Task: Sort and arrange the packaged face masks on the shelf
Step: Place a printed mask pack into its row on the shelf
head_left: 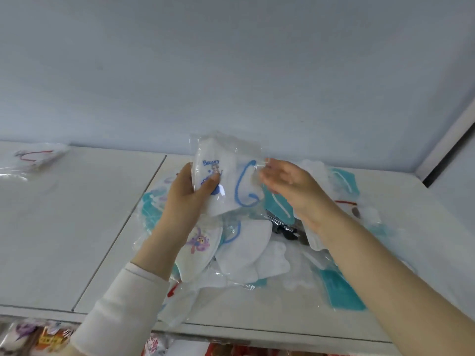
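Above the mask pile (246, 253), the left hand (187, 199) grips one packaged mask (228, 176).

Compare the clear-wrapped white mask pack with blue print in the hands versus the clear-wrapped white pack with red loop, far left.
1. The blue-print pack is held up, gripped by the left hand, right hand fingertips at its edge; the red-loop pack lies on the white shelf, untouched.
2. Ear loop: blue versus red.
3. The blue-print pack shows a cartoon figure; none visible on the red-loop pack.
Shared: white masks in clear plastic.
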### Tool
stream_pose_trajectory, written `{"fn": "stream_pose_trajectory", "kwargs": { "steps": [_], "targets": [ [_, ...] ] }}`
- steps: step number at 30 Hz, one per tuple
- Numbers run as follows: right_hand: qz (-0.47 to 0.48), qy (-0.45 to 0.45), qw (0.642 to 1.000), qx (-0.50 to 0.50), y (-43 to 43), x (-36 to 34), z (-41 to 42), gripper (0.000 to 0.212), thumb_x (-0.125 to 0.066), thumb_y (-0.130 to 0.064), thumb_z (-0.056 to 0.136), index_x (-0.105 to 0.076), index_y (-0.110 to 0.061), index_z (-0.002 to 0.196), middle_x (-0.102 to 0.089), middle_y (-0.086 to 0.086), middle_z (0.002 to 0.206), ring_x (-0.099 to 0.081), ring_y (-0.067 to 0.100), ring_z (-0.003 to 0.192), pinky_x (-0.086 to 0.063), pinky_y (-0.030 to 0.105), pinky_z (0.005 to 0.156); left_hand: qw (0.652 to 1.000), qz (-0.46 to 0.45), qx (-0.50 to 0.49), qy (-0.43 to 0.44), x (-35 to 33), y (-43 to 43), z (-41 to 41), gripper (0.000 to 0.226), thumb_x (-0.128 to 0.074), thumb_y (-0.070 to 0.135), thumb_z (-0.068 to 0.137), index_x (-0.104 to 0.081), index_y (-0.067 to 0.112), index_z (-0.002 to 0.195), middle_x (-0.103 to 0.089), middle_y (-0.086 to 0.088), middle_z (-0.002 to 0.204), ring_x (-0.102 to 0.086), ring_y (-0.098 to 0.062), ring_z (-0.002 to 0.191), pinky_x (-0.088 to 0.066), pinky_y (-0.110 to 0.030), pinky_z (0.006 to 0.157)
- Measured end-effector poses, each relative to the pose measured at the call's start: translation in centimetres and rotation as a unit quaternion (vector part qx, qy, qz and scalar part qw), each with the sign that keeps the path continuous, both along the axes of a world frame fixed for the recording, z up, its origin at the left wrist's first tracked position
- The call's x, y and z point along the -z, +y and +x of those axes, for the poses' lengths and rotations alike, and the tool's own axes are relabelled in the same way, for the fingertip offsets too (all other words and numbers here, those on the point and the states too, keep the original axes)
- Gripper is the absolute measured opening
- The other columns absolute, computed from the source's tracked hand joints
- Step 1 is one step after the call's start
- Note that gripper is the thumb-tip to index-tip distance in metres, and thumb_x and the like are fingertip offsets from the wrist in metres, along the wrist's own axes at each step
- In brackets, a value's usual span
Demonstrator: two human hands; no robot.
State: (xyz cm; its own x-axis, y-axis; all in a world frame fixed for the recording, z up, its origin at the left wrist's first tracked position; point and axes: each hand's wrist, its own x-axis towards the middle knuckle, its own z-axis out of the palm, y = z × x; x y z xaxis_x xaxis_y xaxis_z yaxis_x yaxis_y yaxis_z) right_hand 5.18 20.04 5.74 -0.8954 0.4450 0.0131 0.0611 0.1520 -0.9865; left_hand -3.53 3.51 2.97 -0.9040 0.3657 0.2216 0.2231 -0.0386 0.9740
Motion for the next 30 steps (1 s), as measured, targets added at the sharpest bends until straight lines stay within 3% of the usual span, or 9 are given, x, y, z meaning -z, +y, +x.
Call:
{"fn": "stream_pose_trajectory", "kwargs": {
  "steps": [3,5,7,10,13,18,23,26,30],
  "targets": [
    [-0.056,0.018,0.998,-0.01,-2.9,0.6,-1.1,0.025,-0.065,-0.01,0.084,-0.058,-0.015,0.108,-0.062,-0.001,0.089,-0.06,0.008,0.08,-0.046,0.015,0.07,0.999,-0.021,-0.017,0.034,-0.2,-1.9,1.2,0.01,-0.063,0.017,0.089,-0.055,0.022,0.087,-0.062,0.008,0.074,-0.059,0.003,0.062,-0.046,-0.011,0.061],
    [-0.073,0.022,0.997,-0.016,-4.8,1.2,-1.7,0.021,-0.066,-0.003,0.083,-0.055,-0.021,0.087,-0.06,-0.004,0.078,-0.058,0.007,0.074,-0.046,0.016,0.067,0.998,-0.041,-0.034,0.037,0.0,-3.8,1.6,0.013,-0.061,0.016,0.089,-0.052,0.024,0.087,-0.062,0.007,0.079,-0.059,0.004,0.064,-0.048,-0.013,0.06],
    [-0.076,0.023,0.996,-0.028,-6.8,2.1,-2.3,0.023,-0.065,0.0,0.082,-0.053,-0.02,0.08,-0.06,-0.004,0.075,-0.058,0.008,0.072,-0.047,0.018,0.07,0.996,-0.063,-0.049,0.039,0.5,-6.0,1.9,0.015,-0.065,0.023,0.087,-0.051,0.027,0.089,-0.063,0.007,0.085,-0.061,-0.001,0.072,-0.052,-0.019,0.065],
    [-0.074,0.045,0.995,-0.056,-10.6,2.5,-3.2,0.025,-0.065,0.001,0.082,-0.053,-0.022,0.079,-0.059,-0.004,0.075,-0.057,0.006,0.07,-0.047,0.013,0.067,0.993,-0.064,-0.093,0.039,1.2,-9.7,2.0,0.019,-0.066,0.028,0.084,-0.05,0.031,0.093,-0.064,0.008,0.093,-0.063,-0.01,0.084,-0.054,-0.031,0.075],
    [-0.068,0.082,0.992,-0.073,-14.6,2.9,-3.7,0.03,-0.061,0.003,0.084,-0.05,-0.025,0.082,-0.056,-0.009,0.076,-0.056,-0.007,0.063,-0.043,0.005,0.063,0.988,-0.044,-0.135,0.067,2.0,-13.4,1.9,0.023,-0.065,0.033,0.08,-0.048,0.035,0.095,-0.063,0.005,0.096,-0.062,-0.019,0.09,-0.051,-0.037,0.079],
    [-0.047,0.059,0.99,-0.118,-19.6,5.4,-3.6,0.028,-0.057,-0.001,0.088,-0.048,-0.027,0.091,-0.054,-0.01,0.08,-0.053,-0.015,0.063,-0.041,0.004,0.065,0.99,-0.033,-0.132,0.036,5.3,-17.8,1.8,0.019,-0.059,0.017,0.088,-0.047,0.028,0.098,-0.06,0.005,0.096,-0.059,-0.005,0.085,-0.05,-0.023,0.074],
    [-0.047,0.034,0.996,-0.071,-21.5,7.2,-4.2,0.02,-0.058,-0.009,0.09,-0.051,-0.028,0.096,-0.057,-0.008,0.083,-0.056,-0.002,0.078,-0.041,0.014,0.074,0.993,-0.049,-0.109,0.016,6.6,-19.3,1.6,0.02,-0.055,0.013,0.093,-0.046,0.03,0.094,-0.059,0.014,0.092,-0.055,0.006,0.077,-0.044,-0.013,0.068],
    [-0.012,0.042,0.998,-0.056,-22.2,6.8,-4.2,0.019,-0.058,-0.01,0.09,-0.052,-0.028,0.09,-0.057,-0.009,0.081,-0.055,-0.001,0.076,-0.042,0.01,0.071,0.992,-0.075,-0.099,0.019,6.4,-19.8,1.4,0.012,-0.055,0.015,0.094,-0.047,0.023,0.098,-0.059,0.009,0.092,-0.054,-0.006,0.078,-0.044,-0.023,0.069],
    [0.022,0.066,0.996,-0.056,-23.5,5.5,-4.4,0.022,-0.059,-0.009,0.089,-0.051,-0.027,0.079,-0.057,-0.009,0.077,-0.054,0.002,0.073,-0.041,0.016,0.073,0.988,-0.081,-0.129,0.016,4.6,-21.2,1.9,0.01,-0.056,0.016,0.093,-0.05,0.014,0.101,-0.062,0.0,0.094,-0.059,-0.022,0.084,-0.049,-0.042,0.074]
  ]
}}
